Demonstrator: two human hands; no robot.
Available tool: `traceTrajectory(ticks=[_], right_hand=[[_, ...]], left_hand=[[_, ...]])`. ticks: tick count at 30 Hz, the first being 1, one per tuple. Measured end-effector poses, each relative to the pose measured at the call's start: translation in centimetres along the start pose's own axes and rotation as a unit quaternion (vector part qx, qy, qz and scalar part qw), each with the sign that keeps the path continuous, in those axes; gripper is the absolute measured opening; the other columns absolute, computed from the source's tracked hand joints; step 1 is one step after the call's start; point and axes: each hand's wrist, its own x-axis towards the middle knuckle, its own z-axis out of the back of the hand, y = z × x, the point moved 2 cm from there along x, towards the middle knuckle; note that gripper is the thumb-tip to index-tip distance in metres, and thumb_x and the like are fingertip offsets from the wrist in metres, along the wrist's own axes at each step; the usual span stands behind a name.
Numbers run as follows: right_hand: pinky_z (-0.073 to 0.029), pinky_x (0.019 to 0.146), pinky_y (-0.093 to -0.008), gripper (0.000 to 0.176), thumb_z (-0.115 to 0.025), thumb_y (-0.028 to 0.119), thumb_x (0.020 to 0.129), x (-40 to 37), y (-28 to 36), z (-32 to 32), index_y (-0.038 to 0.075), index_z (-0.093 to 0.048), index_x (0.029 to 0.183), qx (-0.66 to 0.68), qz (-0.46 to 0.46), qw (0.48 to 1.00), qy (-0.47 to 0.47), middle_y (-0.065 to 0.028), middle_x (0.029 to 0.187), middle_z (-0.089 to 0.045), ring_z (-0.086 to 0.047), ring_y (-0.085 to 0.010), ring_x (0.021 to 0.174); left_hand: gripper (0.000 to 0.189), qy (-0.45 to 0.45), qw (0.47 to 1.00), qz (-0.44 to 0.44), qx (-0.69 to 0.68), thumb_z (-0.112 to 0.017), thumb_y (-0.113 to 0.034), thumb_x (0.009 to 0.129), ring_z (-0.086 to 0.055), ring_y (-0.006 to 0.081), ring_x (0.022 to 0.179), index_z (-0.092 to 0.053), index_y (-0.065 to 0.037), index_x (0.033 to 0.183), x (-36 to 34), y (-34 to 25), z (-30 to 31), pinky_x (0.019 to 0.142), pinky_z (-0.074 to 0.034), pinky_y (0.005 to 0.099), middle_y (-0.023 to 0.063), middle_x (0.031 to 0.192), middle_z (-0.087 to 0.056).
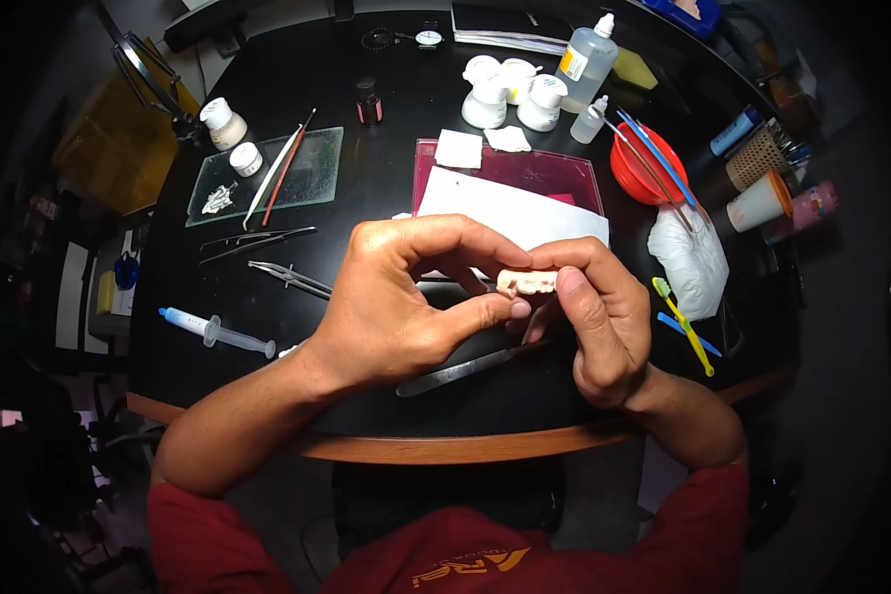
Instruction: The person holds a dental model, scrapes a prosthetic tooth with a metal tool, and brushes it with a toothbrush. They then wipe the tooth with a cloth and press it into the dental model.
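A small tooth-shaped cast (527, 282) was held just below the lower edge of the white paper sheet (505, 213); it was pinched from both sides, above the black table (386, 148); the left hand (406, 307) was closed on it, thumb tip pressed under its left end, index finger curled over the top; the right hand (604, 327) was closed on its right end, thumb laid along the front, fingers wrapped behind; the cast looked pale cream-pink, matte, lumpy, with ridged tooth forms; most of it was left showing between the fingertips.

A flat metal blade (455, 371), thin, shiny and tapered, was seen below the sheet, slanting down-left; its upper end was hidden under the right fingers, so its grip could not be told; a clear plastic syringe (218, 332) was laid well left of the sheet; steel tweezers (287, 279) were laid left of the sheet; a crumpled white tissue (693, 257) was seen just right of the sheet; a round red bowl (648, 163) was seen up-right of the sheet.
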Motion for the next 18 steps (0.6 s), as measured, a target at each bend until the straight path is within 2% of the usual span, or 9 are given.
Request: traceTrajectory(ticks=[4, 18], right_hand=[[-0.053, 0.065, -0.0217, 0.029, -0.043, 0.018, 0.109, 0.08, 0.18, -0.07, -0.003, -0.061, 0.118, -0.018, 0.022, 1.0, -0.003, -0.0114, 0.104, -0.073, -0.064, -0.0077, 0.079], [-0.052, 0.063, -0.0209, 0.03, -0.042, 0.02, 0.111, 0.32, -0.09, 0.04, -0.002, -0.063, 0.114, 0.006, -0.012, 1.0, 0.002, -0.0103, 0.1, -0.075, -0.064, -0.0061, 0.075]], left_hand=[[0.032, -0.003, 1.0, -0.001, -0.004, -0.085, 0.006, 0.079, -0.072, 0.0154, 0.091, -0.071, 0.005, 0.108, -0.04, -0.03, -0.1, 0.08, -0.058, 0.0285, 0.0132, 0.102, -0.074], [0.025, 0.011, 0.999, 0.018, -0.025, -0.083, 0.005, 0.082, -0.072, 0.0168, 0.091, -0.071, 0.006, 0.104, -0.12, 0.2, -0.18, 0.085, -0.059, 0.0314, 0.0132, 0.098, -0.074]])
